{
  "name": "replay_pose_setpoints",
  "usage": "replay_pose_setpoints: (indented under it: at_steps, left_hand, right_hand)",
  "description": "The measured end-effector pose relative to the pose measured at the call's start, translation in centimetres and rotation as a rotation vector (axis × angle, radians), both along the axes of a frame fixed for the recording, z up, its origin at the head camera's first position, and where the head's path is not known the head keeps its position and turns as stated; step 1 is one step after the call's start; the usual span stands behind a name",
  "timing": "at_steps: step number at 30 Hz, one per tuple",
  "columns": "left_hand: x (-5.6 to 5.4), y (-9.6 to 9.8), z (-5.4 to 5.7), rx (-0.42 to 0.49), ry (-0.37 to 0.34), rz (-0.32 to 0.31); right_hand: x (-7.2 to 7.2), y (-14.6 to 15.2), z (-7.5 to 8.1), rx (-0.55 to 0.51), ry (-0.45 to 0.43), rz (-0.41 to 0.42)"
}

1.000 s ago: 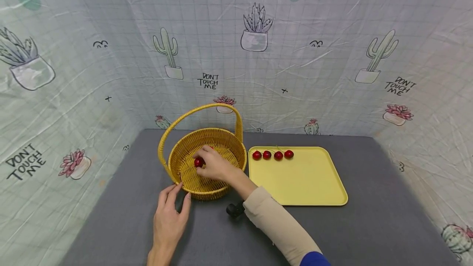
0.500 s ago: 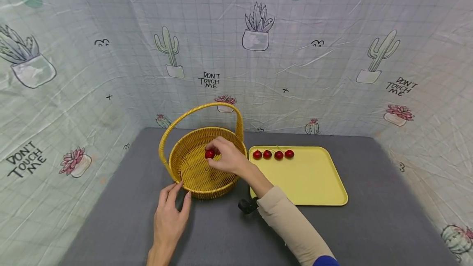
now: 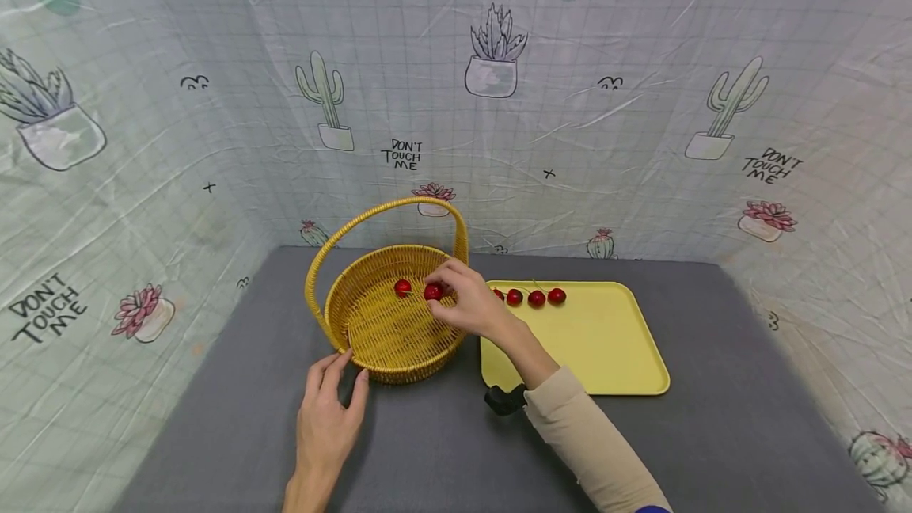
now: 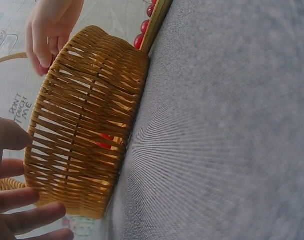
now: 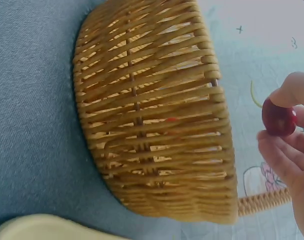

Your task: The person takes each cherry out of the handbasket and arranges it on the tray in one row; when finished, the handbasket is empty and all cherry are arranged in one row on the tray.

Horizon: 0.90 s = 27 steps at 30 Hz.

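Note:
My right hand (image 3: 470, 301) pinches a dark red cherry (image 3: 433, 291) over the right side of the yellow wicker basket (image 3: 378, 374). In the right wrist view the held cherry (image 5: 279, 118) shows a thin green stem, held between thumb and fingers above the rim. A second cherry (image 3: 402, 288) lies inside the basket. My left hand (image 3: 328, 418) touches the near left rim with its fingertips; the left wrist view has its fingers (image 4: 22, 197) spread and fairly straight against the basket side. To the right, several cherries (image 3: 537, 299) sit in a row on a yellow tray (image 3: 584, 355), one partly hidden by my right hand.
The basket's tall arched handle (image 3: 356, 220) rises above it. A black wrist camera (image 3: 504, 400) hangs under the right forearm. A patterned cloth (image 3: 456, 125) hangs behind and beside the grey table (image 3: 427, 457).
My right hand has moved right from the basket's middle to its right side, carrying the cherry. The cherry inside the basket is now uncovered. The left hand stays put.

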State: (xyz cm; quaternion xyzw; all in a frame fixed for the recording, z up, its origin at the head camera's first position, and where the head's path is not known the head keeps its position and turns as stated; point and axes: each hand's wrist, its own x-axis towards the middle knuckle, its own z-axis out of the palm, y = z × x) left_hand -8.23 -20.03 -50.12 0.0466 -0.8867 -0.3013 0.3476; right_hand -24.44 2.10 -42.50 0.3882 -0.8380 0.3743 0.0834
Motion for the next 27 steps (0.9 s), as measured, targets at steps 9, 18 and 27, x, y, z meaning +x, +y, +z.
replay_pose_setpoints:
  at_steps: [9, 18, 27]
  left_hand:
    - [0.0, 0.1, 0.1, 0.001, -0.01, -0.005]
    - [0.0, 0.0, 0.0, -0.01, 0.021, -0.006]
    - [0.1, 0.1, 0.1, -0.023, 0.036, -0.01]
  right_hand:
    - [-0.1, 3.1, -0.3, -0.056, -0.01, -0.025]
    - [-1.1, 7.6, -0.4, -0.064, -0.061, -0.148]
    - [-1.5, 11.4, -1.6, -0.027, -0.109, -0.286]
